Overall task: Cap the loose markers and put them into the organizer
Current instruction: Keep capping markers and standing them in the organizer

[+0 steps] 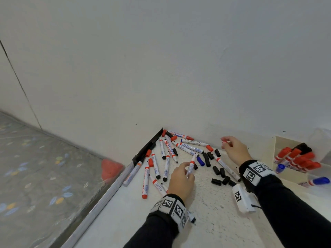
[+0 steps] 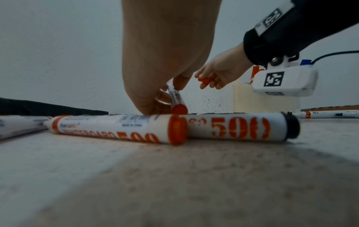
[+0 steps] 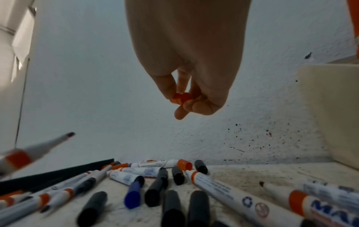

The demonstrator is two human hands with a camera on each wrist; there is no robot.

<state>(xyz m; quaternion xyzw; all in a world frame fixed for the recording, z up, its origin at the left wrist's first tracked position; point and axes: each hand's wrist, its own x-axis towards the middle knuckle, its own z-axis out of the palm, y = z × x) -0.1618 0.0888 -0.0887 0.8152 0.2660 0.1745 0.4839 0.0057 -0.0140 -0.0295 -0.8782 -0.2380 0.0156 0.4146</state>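
Note:
Several uncapped white markers lie fanned out in the table's corner, with loose black caps and a blue cap beside them. My left hand grips one uncapped marker with a red band, tip raised and pointing away from me. My right hand hovers near the wall and pinches a red cap between thumb and fingers. The cream organizer stands at the right with several capped red markers in it.
A black strip lies along the left table edge. A red object sits on the patterned floor below. A capped blue marker lies in front of the organizer. Two "500" markers lie close before my left wrist.

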